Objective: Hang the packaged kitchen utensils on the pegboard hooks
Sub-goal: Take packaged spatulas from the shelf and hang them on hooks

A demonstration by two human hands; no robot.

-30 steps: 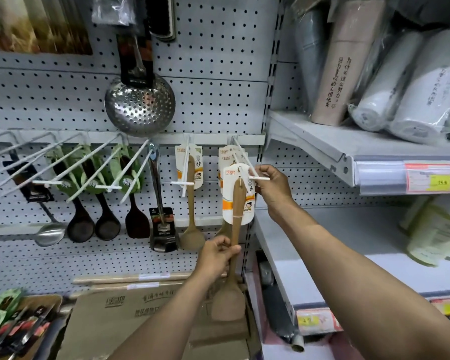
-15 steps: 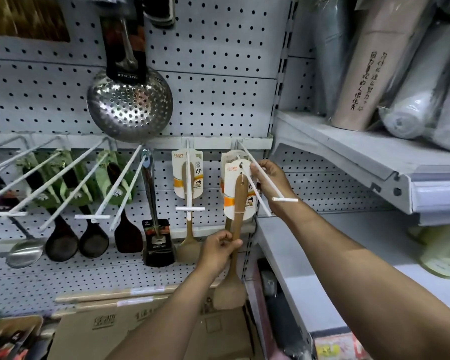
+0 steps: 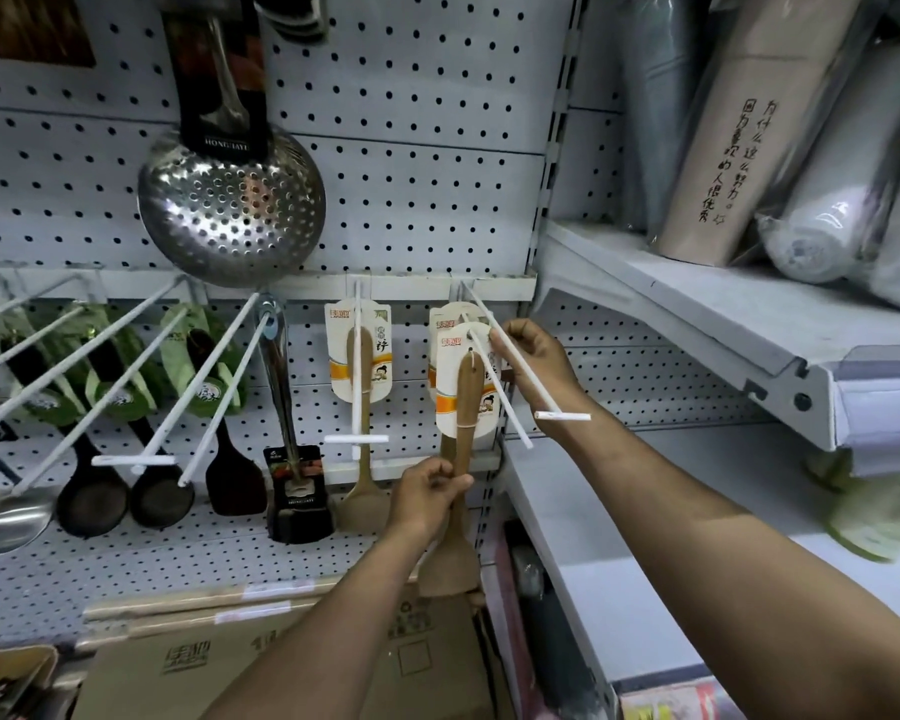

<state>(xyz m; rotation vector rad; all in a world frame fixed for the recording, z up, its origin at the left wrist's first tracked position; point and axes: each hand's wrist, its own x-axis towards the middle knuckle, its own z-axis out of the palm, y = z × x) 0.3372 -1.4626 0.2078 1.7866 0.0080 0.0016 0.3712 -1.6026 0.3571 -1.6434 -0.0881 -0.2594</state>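
Both hands are working at the white pegboard (image 3: 411,200). Her or his left hand (image 3: 427,498) is curling round the middle of a wooden spatula (image 3: 461,459) and holding it up. That spatula is wearing a white card (image 3: 463,387) near its top. Its flat end is hanging down in front of a brown box (image 3: 281,662).

Over on the other side, the right hand (image 3: 533,361) is pinching the card's top edge, right where the long white hook (image 3: 500,392) goes through it. So both hands are closed on the same thing, one low and one high.

I think the card's hole is already sitting on the hook, about halfway along. Another card is hanging just behind it, closer to the board. One more spatula (image 3: 359,407) is hanging on the hook beside it, and a big shiny strainer (image 3: 232,205) is hanging higher up.

Next, I think the card needs a gentle push back toward the board. Then both hands need to let go slowly, so the spatula is not swinging off.
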